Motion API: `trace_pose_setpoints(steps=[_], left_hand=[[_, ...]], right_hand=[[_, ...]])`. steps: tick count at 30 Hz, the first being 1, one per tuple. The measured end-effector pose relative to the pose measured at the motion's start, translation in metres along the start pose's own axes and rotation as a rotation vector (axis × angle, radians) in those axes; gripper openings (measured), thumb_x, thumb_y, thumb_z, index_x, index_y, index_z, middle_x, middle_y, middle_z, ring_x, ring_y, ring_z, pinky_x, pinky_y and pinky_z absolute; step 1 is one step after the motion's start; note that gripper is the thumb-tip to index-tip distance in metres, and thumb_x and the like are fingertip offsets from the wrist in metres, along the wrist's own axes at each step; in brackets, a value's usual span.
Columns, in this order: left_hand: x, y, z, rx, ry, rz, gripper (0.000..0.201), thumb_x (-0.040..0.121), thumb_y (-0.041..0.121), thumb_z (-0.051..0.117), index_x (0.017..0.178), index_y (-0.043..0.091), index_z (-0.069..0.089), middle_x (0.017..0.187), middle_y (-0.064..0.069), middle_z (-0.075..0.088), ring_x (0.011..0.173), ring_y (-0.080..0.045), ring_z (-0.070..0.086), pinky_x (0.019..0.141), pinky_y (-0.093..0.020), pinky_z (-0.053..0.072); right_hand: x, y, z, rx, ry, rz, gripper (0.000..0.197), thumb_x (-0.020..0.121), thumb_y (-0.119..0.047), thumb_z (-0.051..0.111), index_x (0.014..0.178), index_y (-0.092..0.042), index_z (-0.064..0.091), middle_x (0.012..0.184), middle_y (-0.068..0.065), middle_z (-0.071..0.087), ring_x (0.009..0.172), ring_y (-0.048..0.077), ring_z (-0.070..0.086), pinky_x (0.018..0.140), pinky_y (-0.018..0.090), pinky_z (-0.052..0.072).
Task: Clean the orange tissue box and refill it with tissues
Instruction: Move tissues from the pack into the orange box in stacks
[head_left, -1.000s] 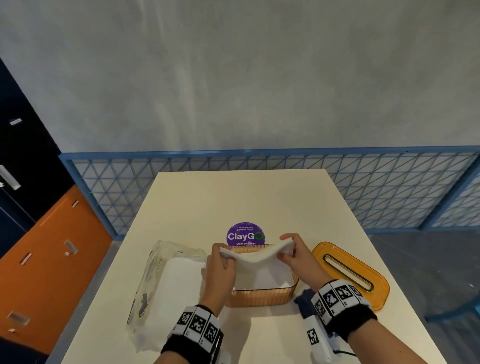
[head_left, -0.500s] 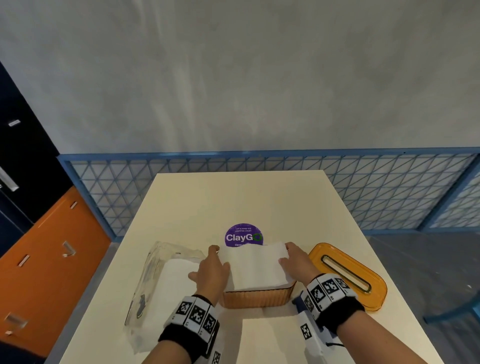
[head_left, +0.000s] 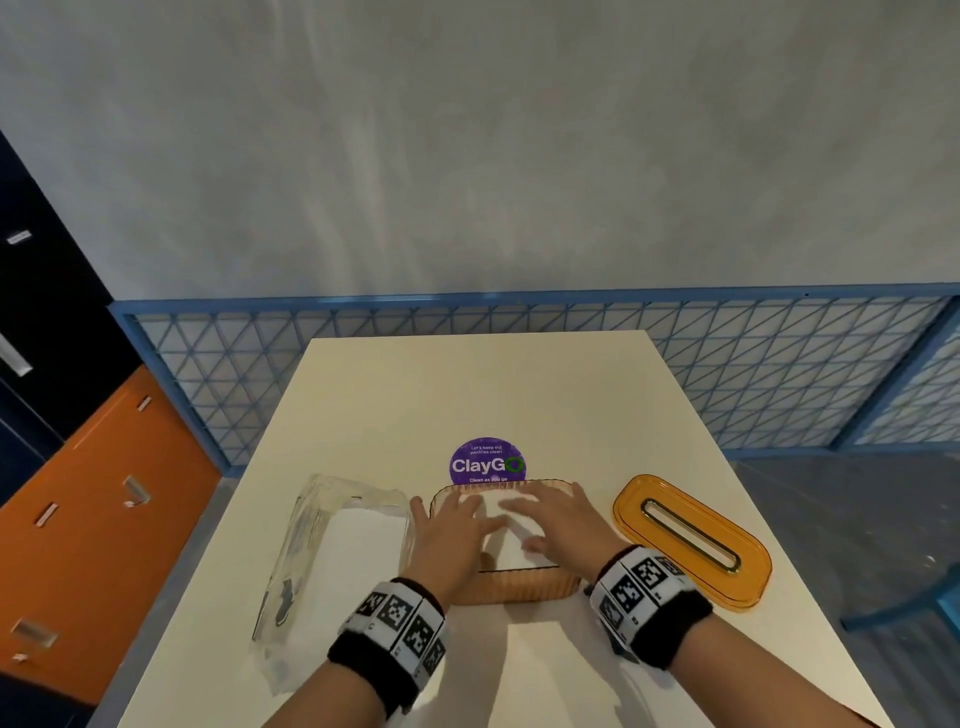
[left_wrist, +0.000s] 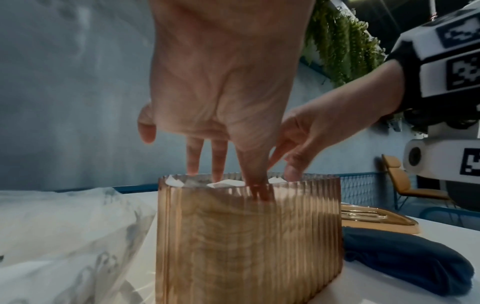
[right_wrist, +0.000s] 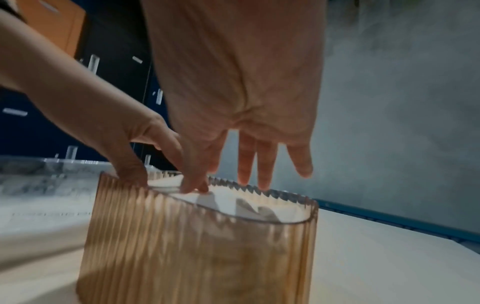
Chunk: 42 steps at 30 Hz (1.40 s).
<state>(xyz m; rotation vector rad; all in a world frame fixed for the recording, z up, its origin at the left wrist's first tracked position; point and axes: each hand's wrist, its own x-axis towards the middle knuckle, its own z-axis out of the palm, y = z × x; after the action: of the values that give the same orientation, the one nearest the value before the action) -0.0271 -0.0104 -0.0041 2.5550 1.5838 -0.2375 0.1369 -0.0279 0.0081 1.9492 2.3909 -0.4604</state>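
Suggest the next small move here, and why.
Probably lift both hands off and reach the right hand for the lid. The tissues already sit inside the box, with the left hand also flat on them, and the lid lies on the table beside it.

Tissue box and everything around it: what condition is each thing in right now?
Tissue box: upright, lid off, tissues inside.
Tissues: in the box, pressed down by both hands.
Lid: off, flat on the table right of the box.
Plastic wrapper: lying left of the box, opened.
Dark cloth: lying by the box.
Left hand: open, fingers straight.
Right hand: open, fingers straight.
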Motion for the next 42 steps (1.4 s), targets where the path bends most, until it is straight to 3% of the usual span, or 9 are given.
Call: trace_pose_setpoints(steps=[5, 9, 13, 17, 20, 23, 26, 31, 42], left_hand=[[0.003, -0.016, 0.003, 0.051, -0.096, -0.026, 0.057, 0.093, 0.013, 0.046, 0.141, 0.039, 0.031, 0.141, -0.002, 0.039, 0.132, -0.019, 0.039, 0.105, -0.069, 0.006], [0.006, -0.017, 0.002, 0.078, -0.113, -0.027, 0.059, 0.095, 0.016, 0.047, 0.144, 0.04, 0.026, 0.15, -0.002, 0.033, 0.135, -0.016, 0.04, 0.103, -0.072, -0.009], [0.006, -0.015, -0.001, 0.061, -0.111, -0.021, 0.06, 0.093, 0.014, 0.05, 0.143, 0.038, 0.028, 0.142, -0.001, 0.041, 0.135, -0.021, 0.035, 0.104, -0.073, -0.005], [-0.009, -0.024, -0.009, -0.186, 0.156, -0.074, 0.052, 0.094, 0.033, 0.048, 0.143, 0.038, 0.029, 0.146, 0.009, 0.036, 0.133, -0.02, 0.029, 0.11, -0.056, 0.016], [-0.024, -0.051, 0.004, -0.416, 0.419, -0.354, 0.047, 0.095, 0.027, 0.045, 0.141, 0.026, 0.037, 0.14, 0.0, 0.043, 0.127, -0.023, 0.037, 0.102, -0.045, 0.03], [-0.031, -0.072, 0.026, -0.572, 0.186, -0.653, 0.043, 0.094, 0.023, 0.046, 0.134, 0.01, 0.039, 0.137, -0.012, 0.039, 0.127, -0.032, 0.035, 0.1, -0.045, 0.036], [-0.026, -0.074, 0.05, -0.532, -0.068, -0.707, 0.056, 0.09, 0.041, 0.053, 0.132, 0.008, 0.036, 0.137, -0.013, 0.032, 0.129, -0.033, 0.031, 0.102, -0.046, 0.039], [-0.012, -0.07, 0.065, -0.422, -0.069, -0.736, 0.062, 0.087, 0.048, 0.055, 0.131, 0.01, 0.035, 0.135, -0.01, 0.031, 0.127, -0.032, 0.032, 0.1, -0.049, 0.041], [0.002, -0.069, 0.074, -0.292, -0.098, -0.7, 0.032, 0.093, 0.015, 0.039, 0.123, 0.008, 0.044, 0.126, -0.011, 0.043, 0.117, -0.034, 0.046, 0.094, -0.044, 0.046]], right_hand=[[-0.005, 0.009, -0.011, -0.08, -0.35, 0.136, 0.062, 0.097, -0.018, 0.046, 0.148, -0.038, 0.018, 0.16, 0.001, 0.01, 0.147, 0.023, 0.01, 0.114, 0.06, -0.002], [-0.004, 0.008, -0.016, -0.107, -0.391, 0.166, 0.054, 0.101, -0.025, 0.032, 0.149, -0.038, 0.012, 0.16, 0.004, 0.01, 0.147, 0.024, 0.009, 0.116, 0.059, -0.004], [-0.003, 0.005, -0.011, -0.208, -0.372, 0.173, 0.05, 0.101, -0.028, 0.03, 0.148, -0.036, 0.016, 0.157, 0.005, 0.02, 0.145, 0.025, 0.019, 0.114, 0.06, 0.001], [-0.002, 0.015, -0.014, -0.179, -0.068, 0.151, 0.039, 0.098, -0.026, 0.037, 0.137, -0.031, 0.042, 0.133, 0.004, 0.048, 0.126, 0.025, 0.039, 0.101, 0.047, 0.033], [-0.003, 0.036, -0.006, 0.147, 0.268, 0.265, 0.041, 0.097, -0.026, 0.045, 0.137, -0.031, 0.041, 0.124, 0.004, 0.05, 0.116, 0.023, 0.046, 0.093, 0.039, 0.045], [0.0, 0.049, 0.004, 0.455, 0.202, 0.427, 0.043, 0.101, -0.028, 0.032, 0.144, -0.026, 0.031, 0.131, 0.015, 0.046, 0.121, 0.03, 0.048, 0.097, 0.036, 0.04], [0.009, 0.047, 0.019, 0.645, 0.034, 0.445, 0.047, 0.103, -0.034, 0.018, 0.148, -0.021, 0.022, 0.147, 0.014, 0.037, 0.136, 0.03, 0.035, 0.11, 0.033, 0.028], [0.015, 0.047, 0.038, 0.727, 0.04, 0.534, 0.049, 0.103, -0.034, 0.012, 0.142, -0.015, 0.034, 0.144, 0.012, 0.043, 0.132, 0.028, 0.041, 0.109, 0.032, 0.03], [0.02, 0.053, 0.045, 0.656, 0.056, 0.562, 0.046, 0.102, -0.032, 0.012, 0.134, -0.011, 0.039, 0.127, 0.016, 0.055, 0.115, 0.03, 0.053, 0.101, 0.035, 0.041]])
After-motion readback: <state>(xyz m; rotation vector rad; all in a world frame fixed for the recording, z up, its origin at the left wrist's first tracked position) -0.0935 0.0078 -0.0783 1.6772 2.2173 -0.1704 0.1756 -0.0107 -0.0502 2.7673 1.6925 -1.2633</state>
